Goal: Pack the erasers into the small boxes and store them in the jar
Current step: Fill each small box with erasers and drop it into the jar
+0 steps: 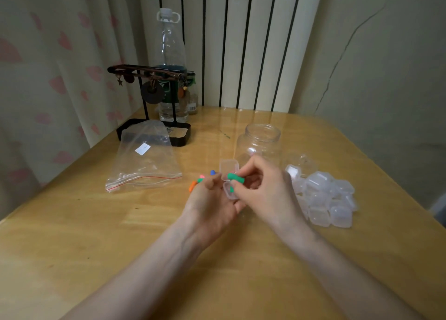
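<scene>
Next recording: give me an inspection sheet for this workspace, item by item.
Surface: glossy wooden table.
Job's things: open small box with a green eraser above it; loose erasers beyond the left hand; lidless jar behind; pile of small boxes at right.
Clutter: zip bag, jewellery stand and bottle at far left.
Grippers: left hand holds the open small box; right hand pinches the green eraser.
Cables: nothing seen.
Surroundings: curtain left, radiator behind, cracked wall right.

green eraser (236, 178) above open small box (229, 191) | jar (259, 143) upright, mouth open | box pile (323, 196) right of jar
</scene>
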The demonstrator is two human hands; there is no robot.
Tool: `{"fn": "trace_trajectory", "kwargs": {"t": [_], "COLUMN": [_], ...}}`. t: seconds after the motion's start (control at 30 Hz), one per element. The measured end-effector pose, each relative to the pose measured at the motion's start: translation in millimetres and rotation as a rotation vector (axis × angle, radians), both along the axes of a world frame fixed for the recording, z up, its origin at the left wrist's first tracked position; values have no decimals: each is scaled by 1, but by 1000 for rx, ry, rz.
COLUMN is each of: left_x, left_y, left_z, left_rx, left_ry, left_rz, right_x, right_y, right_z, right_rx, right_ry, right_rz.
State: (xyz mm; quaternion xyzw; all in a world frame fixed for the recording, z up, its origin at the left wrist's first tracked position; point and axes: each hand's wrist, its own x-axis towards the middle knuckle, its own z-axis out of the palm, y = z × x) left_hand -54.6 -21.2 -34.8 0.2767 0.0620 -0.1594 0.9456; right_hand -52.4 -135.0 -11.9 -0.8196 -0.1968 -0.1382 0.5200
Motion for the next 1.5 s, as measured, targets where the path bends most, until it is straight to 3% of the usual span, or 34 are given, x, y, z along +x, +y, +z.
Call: {"fn": "trace_trajectory", "kwargs": {"t": [0.23,0.37,0.53,0.77,0.97,1.23,1.5], "left_x": [-6,-8,-6,-7,-7,-5,-6], "left_y": [-3,0,0,0,-2,4,3], "left_z": [3,7,3,3,2,3,4], "left_rx": [-88,-125,-156,-188,-115,1,95], "left_ry": [-66,-72,-51,-111,-142,-118,-104], "left_rz": [-33,-59,-25,-90,-19,-110,-146], "right_x": [4,6,7,3,6,11,22], "right_y": [-2,-8,-8,-11,-10,-31,-38], "right_z": [-15,-8,-12,-3,-11,4,-6], "right_rx": [-83,22,-105,70,-291,-162,-322], "right_ry": [-132,-76,-20,-1,-36,-65,-308], "right_rz": [-105,-152,-203,-167,-277,77,242]}}
